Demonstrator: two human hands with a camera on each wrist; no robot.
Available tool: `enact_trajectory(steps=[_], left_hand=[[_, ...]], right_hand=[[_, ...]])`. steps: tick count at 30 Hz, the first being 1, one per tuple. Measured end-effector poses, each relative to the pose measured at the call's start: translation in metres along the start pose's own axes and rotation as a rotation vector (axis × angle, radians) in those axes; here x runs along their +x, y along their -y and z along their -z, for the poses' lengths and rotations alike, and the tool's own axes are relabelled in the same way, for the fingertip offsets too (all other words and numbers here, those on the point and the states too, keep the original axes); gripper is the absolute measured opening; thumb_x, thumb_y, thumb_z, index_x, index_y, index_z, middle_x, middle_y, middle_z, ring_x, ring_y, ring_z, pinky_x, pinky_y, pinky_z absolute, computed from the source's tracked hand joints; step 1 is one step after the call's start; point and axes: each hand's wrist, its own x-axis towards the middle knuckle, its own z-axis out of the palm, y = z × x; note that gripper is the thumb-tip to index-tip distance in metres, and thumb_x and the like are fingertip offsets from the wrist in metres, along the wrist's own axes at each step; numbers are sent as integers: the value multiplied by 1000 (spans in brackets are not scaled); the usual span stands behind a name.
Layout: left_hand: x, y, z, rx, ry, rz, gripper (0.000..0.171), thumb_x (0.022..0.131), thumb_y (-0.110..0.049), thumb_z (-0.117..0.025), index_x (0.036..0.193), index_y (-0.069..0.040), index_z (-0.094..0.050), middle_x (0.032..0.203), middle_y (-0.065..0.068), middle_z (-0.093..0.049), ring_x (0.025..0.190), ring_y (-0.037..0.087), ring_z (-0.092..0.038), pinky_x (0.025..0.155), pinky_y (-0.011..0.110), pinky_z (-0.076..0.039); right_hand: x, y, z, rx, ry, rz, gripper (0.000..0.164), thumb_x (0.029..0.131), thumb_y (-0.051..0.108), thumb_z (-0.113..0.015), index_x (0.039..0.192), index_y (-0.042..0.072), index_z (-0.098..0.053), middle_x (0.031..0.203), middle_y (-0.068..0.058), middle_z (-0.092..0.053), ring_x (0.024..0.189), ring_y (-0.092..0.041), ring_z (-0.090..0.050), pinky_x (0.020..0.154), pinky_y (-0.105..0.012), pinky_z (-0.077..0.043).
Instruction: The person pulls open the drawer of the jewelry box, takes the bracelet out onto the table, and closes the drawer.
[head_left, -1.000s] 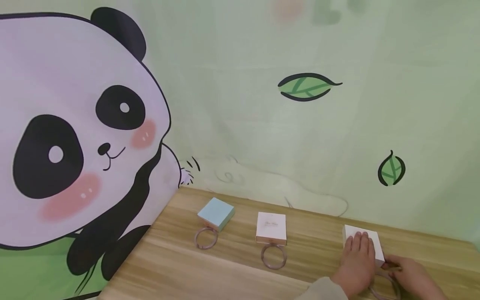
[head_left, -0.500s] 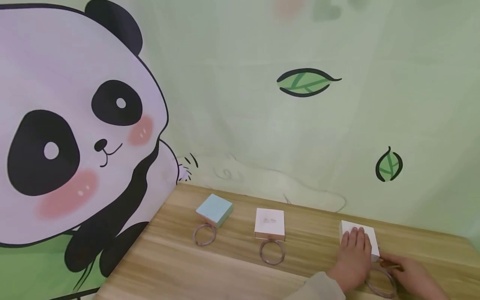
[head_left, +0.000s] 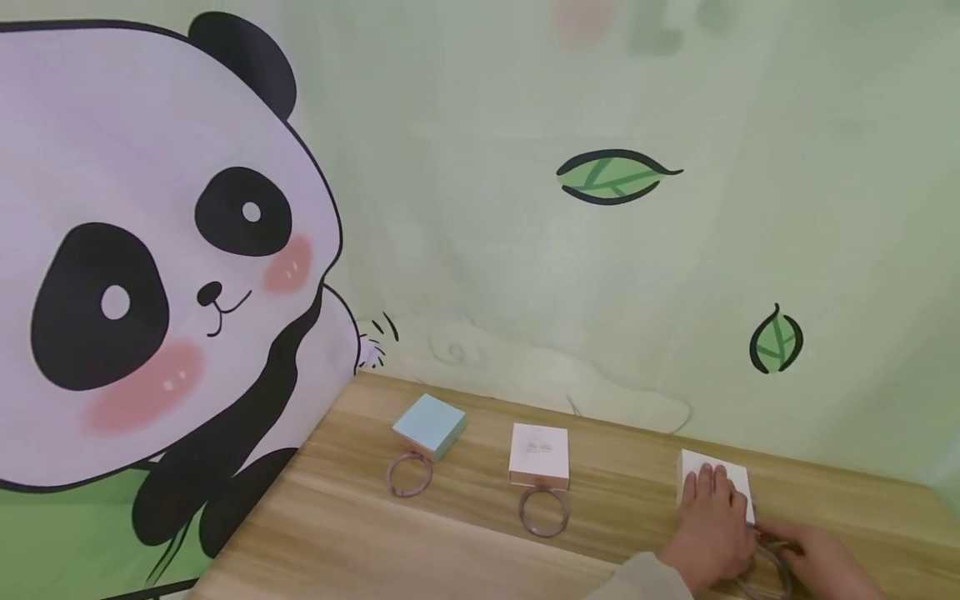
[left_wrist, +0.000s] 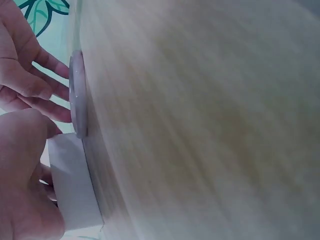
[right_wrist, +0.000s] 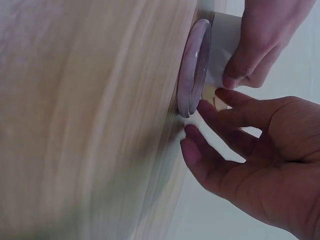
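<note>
In the head view, a white box (head_left: pixel 693 475) lies at the right of the table. My left hand (head_left: pixel 708 521) lies over it, its fingers on the top and its thumb at the near end. In the right wrist view the left thumb bends against the box (right_wrist: pixel 222 52). My right hand (head_left: pixel 821 558) is at the box's near right corner. Between its thumb and finger shows a small tan piece (right_wrist: pixel 209 93), partly hidden. A translucent purplish bangle (head_left: pixel 780 567) lies by the box's near end, beside the right fingertips. The left wrist view shows the same bangle (left_wrist: pixel 78 97).
Further left on the wooden table (head_left: pixel 420 542) lie a white box (head_left: pixel 540 450) with a bangle (head_left: pixel 543 512) before it, and a light blue box (head_left: pixel 431 425) with another bangle (head_left: pixel 409 475). A panda-printed cloth (head_left: pixel 480 250) hangs behind the table.
The right hand has moved slightly left, closer to the left hand. The left thumb and forefinger have drawn in at the box's near corner. The other boxes and bangles lie as before.
</note>
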Motion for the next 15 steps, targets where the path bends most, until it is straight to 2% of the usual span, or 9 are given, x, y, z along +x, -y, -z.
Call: enact_trajectory(steps=[4,7,11,15], left_hand=[[-5,2,-5,-40,-71,17,47,103,-64,-31,144,-44,-43,159,-12,-29,149,10,-23,120,32,-21],[-7,2,-4,-65,-85,30,38,103,-62,-36,137,-47,-46,157,-14,-31,148,10,-25,120,33,-22],[-6,0,-2,-86,-58,31,34,102,-62,-41,133,-48,-44,158,-16,-29,150,13,-24,121,35,-21],[-4,4,0,-85,-83,23,36,98,-58,-52,132,-52,-43,152,-22,-31,148,13,-25,120,34,-24]], right_hand=[[2,-1,-2,27,63,-33,33,93,-5,-59,126,-8,-66,120,-27,-69,106,-36,-66,86,-51,-57],[1,-2,-2,65,89,-40,35,93,-4,-60,127,-12,-62,117,-28,-68,106,-39,-66,85,-51,-57],[-4,-6,-3,34,15,-18,34,89,-4,-64,122,-12,-63,111,-28,-69,102,-43,-66,81,-54,-56],[-6,-9,-3,17,-50,-21,32,86,-7,-64,118,-12,-65,112,-31,-68,105,-47,-64,83,-58,-54]])
